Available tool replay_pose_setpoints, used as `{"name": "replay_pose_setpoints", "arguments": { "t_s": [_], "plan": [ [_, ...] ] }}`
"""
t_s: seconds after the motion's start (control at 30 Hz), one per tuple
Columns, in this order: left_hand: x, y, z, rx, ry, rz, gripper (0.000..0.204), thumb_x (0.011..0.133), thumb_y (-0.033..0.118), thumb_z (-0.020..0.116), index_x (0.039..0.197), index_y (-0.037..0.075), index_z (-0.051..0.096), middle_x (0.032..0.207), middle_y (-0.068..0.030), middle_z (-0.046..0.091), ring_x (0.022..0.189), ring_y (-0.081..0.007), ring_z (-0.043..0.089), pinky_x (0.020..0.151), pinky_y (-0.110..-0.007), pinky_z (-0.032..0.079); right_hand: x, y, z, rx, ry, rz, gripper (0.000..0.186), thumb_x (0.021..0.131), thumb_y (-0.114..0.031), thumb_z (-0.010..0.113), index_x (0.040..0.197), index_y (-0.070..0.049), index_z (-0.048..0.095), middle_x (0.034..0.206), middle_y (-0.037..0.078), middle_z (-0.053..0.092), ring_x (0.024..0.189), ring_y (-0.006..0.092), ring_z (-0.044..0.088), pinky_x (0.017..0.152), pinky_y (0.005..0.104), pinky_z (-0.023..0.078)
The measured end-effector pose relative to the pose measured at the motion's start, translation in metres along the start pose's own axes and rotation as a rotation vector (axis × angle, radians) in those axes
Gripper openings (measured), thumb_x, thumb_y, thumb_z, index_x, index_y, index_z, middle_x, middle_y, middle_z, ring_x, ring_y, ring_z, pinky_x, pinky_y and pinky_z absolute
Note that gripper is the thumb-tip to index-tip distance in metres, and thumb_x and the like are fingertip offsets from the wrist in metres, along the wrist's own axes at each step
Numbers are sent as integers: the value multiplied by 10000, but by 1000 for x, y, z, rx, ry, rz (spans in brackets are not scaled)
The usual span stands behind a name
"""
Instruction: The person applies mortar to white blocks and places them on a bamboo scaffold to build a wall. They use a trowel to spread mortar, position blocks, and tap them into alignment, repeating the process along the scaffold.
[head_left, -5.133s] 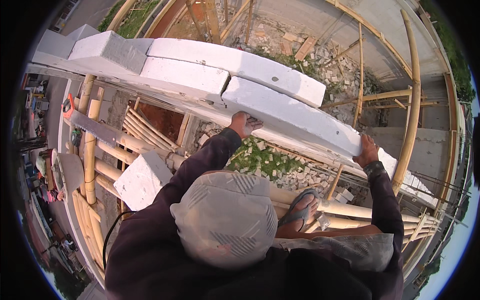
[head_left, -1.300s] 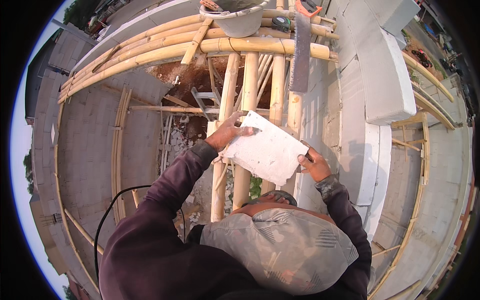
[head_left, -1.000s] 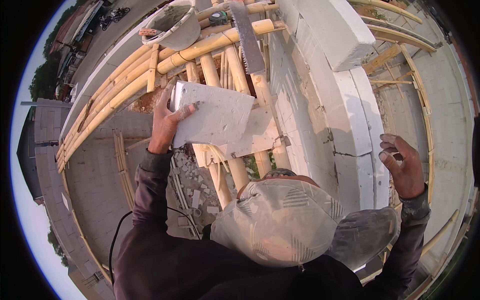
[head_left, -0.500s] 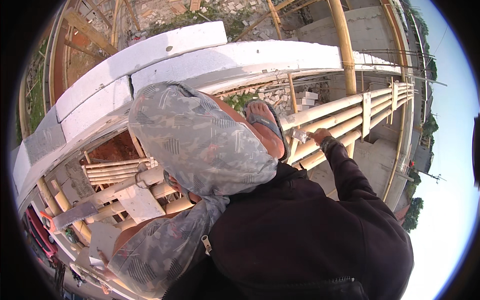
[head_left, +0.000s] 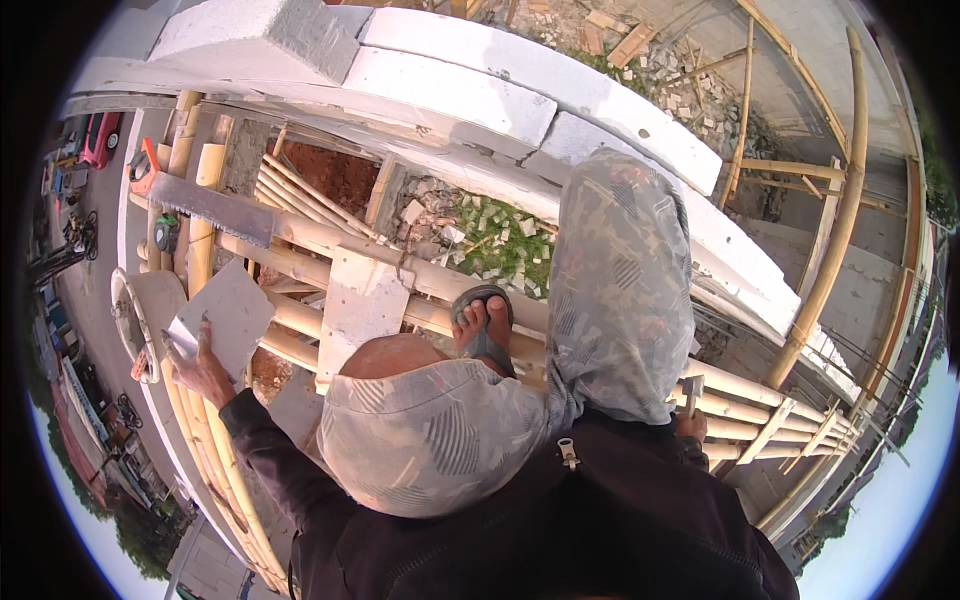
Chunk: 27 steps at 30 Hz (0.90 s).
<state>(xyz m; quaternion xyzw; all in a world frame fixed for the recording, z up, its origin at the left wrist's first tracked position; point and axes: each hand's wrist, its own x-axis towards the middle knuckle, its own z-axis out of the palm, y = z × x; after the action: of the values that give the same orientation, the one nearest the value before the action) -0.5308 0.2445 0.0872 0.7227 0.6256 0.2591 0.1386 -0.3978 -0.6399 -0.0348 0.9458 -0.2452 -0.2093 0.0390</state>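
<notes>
My left hand [head_left: 200,370] grips a pale lightweight block [head_left: 225,305] at the left, beside the bucket [head_left: 135,325]. My right hand [head_left: 690,427] is low at the right beside my knee, closed on a metal tool [head_left: 692,393], seemingly a hammer, partly hidden. A handsaw [head_left: 210,205] with an orange handle and a green tape measure [head_left: 166,232] lie on the bamboo at upper left. A pale board [head_left: 360,310] lies across the bamboo poles, left of my sandalled foot [head_left: 482,325].
A white block wall [head_left: 450,90] runs across the top. I am on bamboo scaffolding [head_left: 750,410] high above rubble and grass [head_left: 500,245]. An upright bamboo pole [head_left: 830,230] stands at right. A road with parked vehicles [head_left: 100,140] lies far below at left.
Both hands held the block; my right hand left it, reached rightward and now holds the metal tool. My left hand has carried the block leftward. The camera has swung round.
</notes>
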Motion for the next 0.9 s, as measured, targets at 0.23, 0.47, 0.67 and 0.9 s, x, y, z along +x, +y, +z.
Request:
{"name": "replay_pose_setpoints", "arguments": {
  "t_s": [0.23, 0.47, 0.67, 0.9],
  "plan": [
    [-7, -4, -58, 108, 34, -33, 892, 675, 387, 843, 1431, 75, 488, 1193, -318, 469, 1094, -404, 570, 920, -450, 478, 80, -190, -248, 606, -8, -712, 127, 803, -89, 548, 896, -2, 540, 659, 3, 460, 535, 127, 426, 482, 292, 329],
    [-20, -18, -50, 46, 187, -251, 939, 630, 446, 853, 1455, 203, 475, 1203, -247, 439, 1155, -418, 474, 997, -506, 398, -33, -483, -357, 292, -258, -1444, 212, 851, -84, 547, 1026, 33, 570, 787, 36, 548, 738, 147, 522, 688, 298, 423],
    [-85, -32, 17, -34, 616, -264, 993, 623, 418, 865, 1472, 143, 430, 1251, -252, 347, 1220, -429, 379, 1068, -491, 326, -177, -613, -271, 298, -891, -1471, 220, 929, -135, 546, 1115, -18, 559, 685, -15, 488, 490, 63, 430, 423, 238, 374],
    [-160, -36, 44, -106, 603, -306, 1093, 680, 213, 823, 1551, 114, 171, 1325, -259, 293, 1248, -428, 332, 1088, -496, 312, -253, -632, -142, 218, -1259, -1306, 183, 926, -160, 561, 1044, -21, 560, 689, 11, 518, 499, 94, 463, 420, 260, 384]
  ]
}}
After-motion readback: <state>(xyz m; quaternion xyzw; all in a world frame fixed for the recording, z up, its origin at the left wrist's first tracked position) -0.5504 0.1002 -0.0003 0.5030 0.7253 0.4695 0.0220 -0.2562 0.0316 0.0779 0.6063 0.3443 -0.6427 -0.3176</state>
